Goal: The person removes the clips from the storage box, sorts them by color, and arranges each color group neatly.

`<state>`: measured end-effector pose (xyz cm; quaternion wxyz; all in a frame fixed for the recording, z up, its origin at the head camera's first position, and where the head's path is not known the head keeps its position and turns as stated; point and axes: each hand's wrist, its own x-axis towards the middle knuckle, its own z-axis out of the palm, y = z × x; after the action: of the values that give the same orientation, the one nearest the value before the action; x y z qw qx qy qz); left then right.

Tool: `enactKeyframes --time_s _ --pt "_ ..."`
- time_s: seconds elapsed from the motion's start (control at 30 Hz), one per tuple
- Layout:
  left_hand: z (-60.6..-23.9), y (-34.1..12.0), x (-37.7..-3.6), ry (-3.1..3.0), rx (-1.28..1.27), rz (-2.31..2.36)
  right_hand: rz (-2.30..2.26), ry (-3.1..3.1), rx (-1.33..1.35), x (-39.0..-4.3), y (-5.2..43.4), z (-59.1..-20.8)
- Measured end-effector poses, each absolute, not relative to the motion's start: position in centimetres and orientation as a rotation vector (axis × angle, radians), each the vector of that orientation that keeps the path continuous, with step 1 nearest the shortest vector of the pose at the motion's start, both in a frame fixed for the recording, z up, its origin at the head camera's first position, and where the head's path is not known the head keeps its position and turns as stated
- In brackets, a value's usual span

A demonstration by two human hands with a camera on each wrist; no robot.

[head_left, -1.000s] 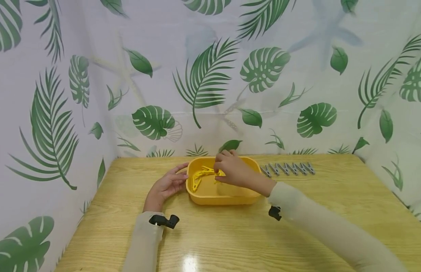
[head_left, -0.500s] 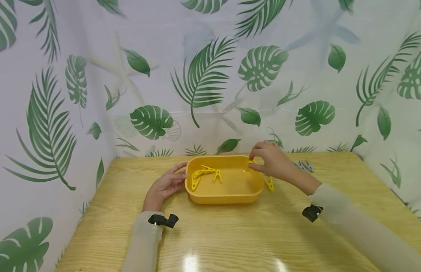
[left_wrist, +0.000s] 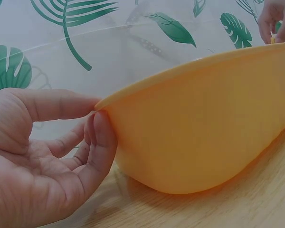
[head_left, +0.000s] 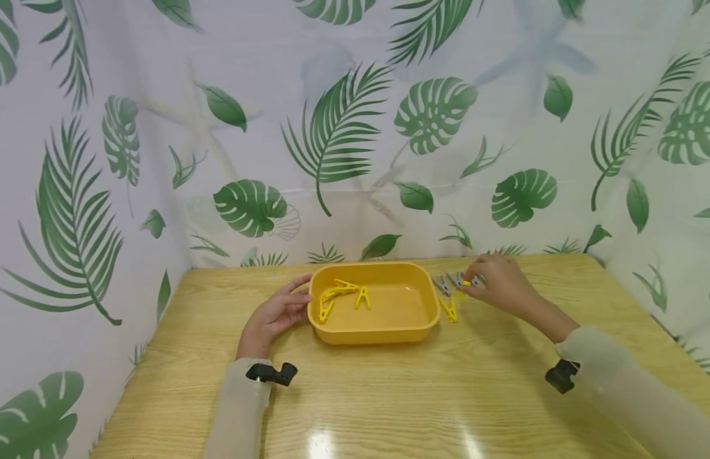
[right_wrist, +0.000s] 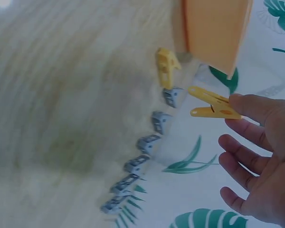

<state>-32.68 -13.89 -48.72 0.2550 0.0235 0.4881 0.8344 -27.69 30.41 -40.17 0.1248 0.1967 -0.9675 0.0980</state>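
At the left end of a yellow plastic basin (head_left: 372, 330), my left hand (head_left: 279, 312) holds the rim; in the left wrist view its bent fingers (left_wrist: 103, 135) press against the outer wall just under the lip. My right hand (head_left: 501, 285) pinches a yellow clothespin (right_wrist: 213, 105) between thumb and index finger, its other fingers loosely spread. That clothespin hangs above a row of grey clothespins (right_wrist: 147, 143) right of the basin. Another yellow clothespin (head_left: 449, 310) lies on the table by the basin's right end. Several more yellow clothespins (head_left: 362, 297) lie inside, mostly at the left.
Everything stands on a light wooden table (head_left: 355, 395), with the basin and clothespins near its far edge. Behind and at both sides rises a white leaf-patterned cloth (head_left: 355, 159). The right hand hides part of the grey row in the head view.
My right hand has gone from inside the basin, over its right rim, to the grey row, carrying a yellow clothespin. The left hand stays at the basin's left end.
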Motion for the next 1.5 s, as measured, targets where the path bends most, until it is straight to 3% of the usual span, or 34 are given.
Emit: enactKeyframes --time_s 0.37,1.5 --pt "-48.7 -14.2 -32.6 1.321 0.057 2.268 0.37 -2.803 0.445 -27.1 31.9 -44.1" --pt "-48.8 -13.9 -32.6 1.366 0.085 2.252 0.413 -2.927 0.28 -26.3 32.0 -47.1"
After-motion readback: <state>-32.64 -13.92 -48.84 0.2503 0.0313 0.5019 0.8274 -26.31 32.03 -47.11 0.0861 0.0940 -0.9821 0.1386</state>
